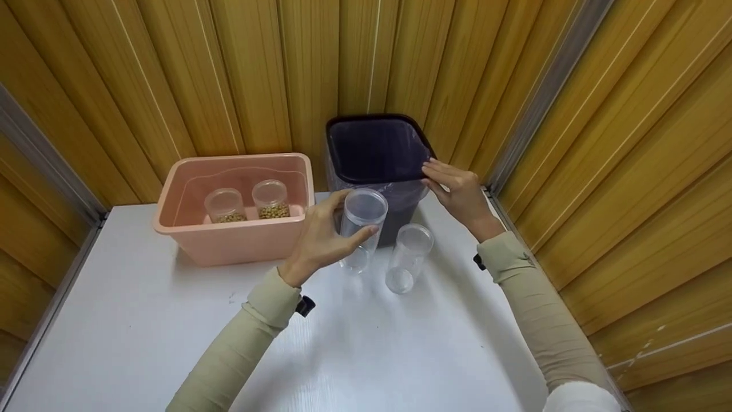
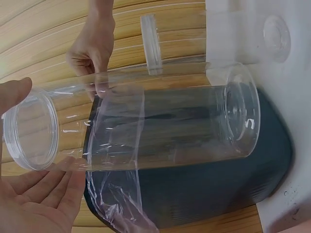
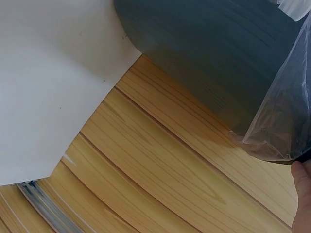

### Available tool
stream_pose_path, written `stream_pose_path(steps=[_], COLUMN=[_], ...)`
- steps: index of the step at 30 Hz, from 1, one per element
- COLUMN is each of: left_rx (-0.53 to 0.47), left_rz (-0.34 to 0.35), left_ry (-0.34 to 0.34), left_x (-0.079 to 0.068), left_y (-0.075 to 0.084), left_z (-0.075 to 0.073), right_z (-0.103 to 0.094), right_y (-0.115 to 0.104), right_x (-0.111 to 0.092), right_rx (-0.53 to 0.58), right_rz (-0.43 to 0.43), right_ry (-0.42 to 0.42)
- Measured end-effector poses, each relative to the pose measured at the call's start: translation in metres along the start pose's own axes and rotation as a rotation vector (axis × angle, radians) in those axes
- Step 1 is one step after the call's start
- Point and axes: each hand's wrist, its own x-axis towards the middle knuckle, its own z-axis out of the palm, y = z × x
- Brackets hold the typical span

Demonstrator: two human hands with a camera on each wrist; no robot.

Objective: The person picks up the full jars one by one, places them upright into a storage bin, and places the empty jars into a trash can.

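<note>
My left hand (image 1: 320, 239) grips a tall clear plastic jar (image 1: 366, 209) near its lidded top, thumb on one side and fingers on the other. In the left wrist view this see-through jar (image 2: 189, 121) overlaps a dark trash bin (image 2: 204, 194), and no contents show inside it. My right hand (image 1: 459, 191) pinches the right side of the bin's rim (image 1: 429, 150). A thin clear liner bag (image 3: 279, 126) hangs folded over that rim. A second clear jar (image 1: 410, 252) stands on the table in front of the bin.
A pink plastic tub (image 1: 234, 246) stands left of the bin, holding two clear jars (image 1: 224, 203) partly filled with small tan beans or grains. The white table (image 1: 366, 349) meets wood-patterned walls (image 1: 309, 68) at the back and sides.
</note>
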Motion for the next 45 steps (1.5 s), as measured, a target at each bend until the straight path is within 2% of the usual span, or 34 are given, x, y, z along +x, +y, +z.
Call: stream_pose_path(steps=[9, 18, 25, 31, 40, 45], left_rx=[-0.011, 0.064, -0.015, -0.020, 0.009, -0.013], left_rz=[0.016, 0.037, 0.096, 0.121, 0.070, 0.059], left_ry=[0.023, 0.047, 0.043, 0.059, 0.062, 0.054], left_x=[0.029, 0.055, 0.074, 0.089, 0.115, 0.130], left_y=[0.018, 0.036, 0.050, 0.061, 0.070, 0.073], left_z=[-0.021, -0.042, -0.051, -0.057, -0.068, -0.070], right_z=[-0.002, -0.001, -0.003, -0.005, -0.007, -0.008], right_y=[-0.001, -0.002, -0.004, -0.005, -0.006, -0.007], right_x=[0.002, 0.004, 0.006, 0.006, 0.005, 0.004], right_rx=[-0.009, -0.050, -0.043, -0.040, -0.044, -0.048], right_rz=[0.002, -0.016, -0.010, -0.015, -0.005, 0.000], right_ry=[-0.015, -0.043, -0.055, -0.047, -0.052, -0.059])
